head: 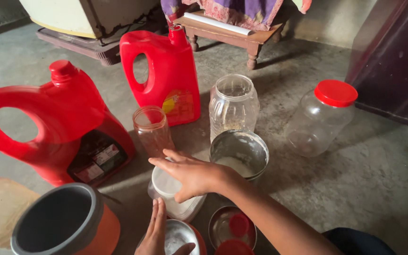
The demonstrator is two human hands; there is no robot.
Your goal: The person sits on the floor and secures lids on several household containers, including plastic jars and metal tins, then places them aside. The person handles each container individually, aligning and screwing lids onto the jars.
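Crowded concrete floor (pixel 364 189); open room only to the right, past the clear plastic jar with red lid (pixel 321 118). Two red plastic jugs (pixel 67 127) close off the left. Right hand (pixel 192 174) lies palm-down, fingers spread, on the mouth of a small white-filled clear jar (pixel 171 196). Left hand (pixel 156 233), fingers straight, touches a steel bowl's rim (pixel 180 236); grip unclear at frame edge. Steel tin with white powder (pixel 240 153) sits just beside the right wrist.
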